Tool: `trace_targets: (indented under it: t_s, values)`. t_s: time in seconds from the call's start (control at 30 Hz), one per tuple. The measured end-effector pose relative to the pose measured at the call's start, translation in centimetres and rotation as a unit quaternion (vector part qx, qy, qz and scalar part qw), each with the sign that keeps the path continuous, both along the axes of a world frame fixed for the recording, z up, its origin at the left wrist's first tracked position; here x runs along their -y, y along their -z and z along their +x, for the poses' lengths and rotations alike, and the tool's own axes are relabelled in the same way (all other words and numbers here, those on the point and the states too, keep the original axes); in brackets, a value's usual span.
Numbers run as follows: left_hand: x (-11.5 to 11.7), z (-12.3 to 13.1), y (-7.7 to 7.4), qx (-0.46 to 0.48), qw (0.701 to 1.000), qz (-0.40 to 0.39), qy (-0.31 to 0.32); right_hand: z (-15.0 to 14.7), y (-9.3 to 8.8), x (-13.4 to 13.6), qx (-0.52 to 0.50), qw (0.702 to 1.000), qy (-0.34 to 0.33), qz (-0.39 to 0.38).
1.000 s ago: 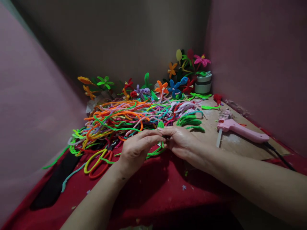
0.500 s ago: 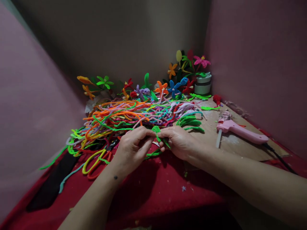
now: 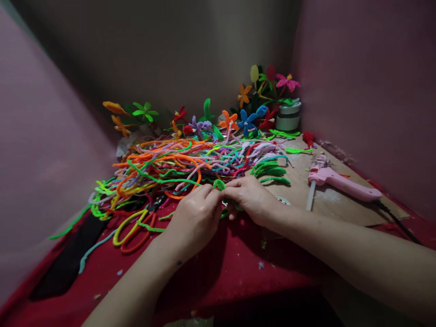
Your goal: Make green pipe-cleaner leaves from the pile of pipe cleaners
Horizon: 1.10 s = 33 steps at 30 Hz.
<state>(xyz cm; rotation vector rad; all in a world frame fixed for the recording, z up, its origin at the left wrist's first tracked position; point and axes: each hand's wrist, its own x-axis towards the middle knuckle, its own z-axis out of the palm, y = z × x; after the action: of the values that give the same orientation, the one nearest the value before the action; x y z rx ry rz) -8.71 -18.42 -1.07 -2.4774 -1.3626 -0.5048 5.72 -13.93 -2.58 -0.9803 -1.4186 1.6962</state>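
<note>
Both hands meet over the front of the pile and pinch one bent green pipe cleaner (image 3: 220, 184). My left hand (image 3: 199, 215) has its fingers curled closed around its left side, back of the hand toward me. My right hand (image 3: 250, 200) grips the right side between thumb and fingers. A looped top of the green pipe cleaner shows above the fingertips; most of the rest is hidden by the hands. Just behind lies a heap of colourful pipe cleaners (image 3: 163, 159), and a bundle of folded green pieces (image 3: 270, 169) rests beyond my right hand.
A pink glue gun (image 3: 344, 181) with a clear stick lies on a wooden board (image 3: 357, 211) at right. Scissors (image 3: 136, 229) with yellow and red handles are left of my left hand. Pipe-cleaner flowers (image 3: 247, 120) and a small white pot (image 3: 289, 117) stand along the back.
My left hand has turned and shifted right, its fingers curling closer to my right hand. Less of the green pipe cleaner shows between the hands now.
</note>
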Motion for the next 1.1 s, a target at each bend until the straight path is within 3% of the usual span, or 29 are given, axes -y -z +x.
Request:
trace_targets:
  t_s: [0.47, 0.77, 1.1]
  values:
    - [1.0, 1.3, 0.1, -0.118, 0.991, 0.032, -0.060, -0.4, -0.5, 0.1, -0.013, 0.999, 0.007, -0.047]
    - [1.4, 2.0, -0.3, -0.150, 0.986, 0.069, -0.002, -0.7, 0.2, -0.1, -0.088, 0.993, -0.007, -0.083]
    - [1.8, 2.0, -0.8, -0.145, 0.988, 0.029, 0.033, -0.6, 0.6, -0.6, -0.127, 0.986, -0.020, -0.108]
